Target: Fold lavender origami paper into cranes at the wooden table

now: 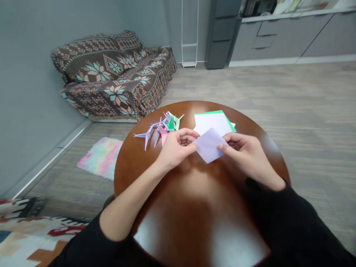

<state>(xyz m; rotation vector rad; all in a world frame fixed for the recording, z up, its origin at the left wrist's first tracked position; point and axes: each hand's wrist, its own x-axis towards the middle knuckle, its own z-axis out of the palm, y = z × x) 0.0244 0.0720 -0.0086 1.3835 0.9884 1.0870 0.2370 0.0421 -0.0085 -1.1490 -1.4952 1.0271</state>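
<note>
Between my two hands a light purple origami paper (pixel 210 146) is held up over the table, its outline a diamond with one corner pointing toward me. My left hand (pixel 180 146) pinches its left corner between thumb and fingers. On the right corner, the thumb of my right hand (pixel 243 152) lies on top with the fingers behind. Just beyond the held paper lies a stack of paper sheets (pixel 210 120), white on top with green edges showing. Left of it, partly behind my left hand, several folded paper cranes (pixel 148 135) in purple, green and pink sit in a heap.
The round brown wooden table (pixel 194 207) has a glossy top. Past it stand a sofa with a patterned cover (pixel 119 74), a dark cabinet (pixel 222 37) and a grey kitchen counter (pixel 294 37). A pastel fluffy rug (pixel 101 157) lies on the floor at left.
</note>
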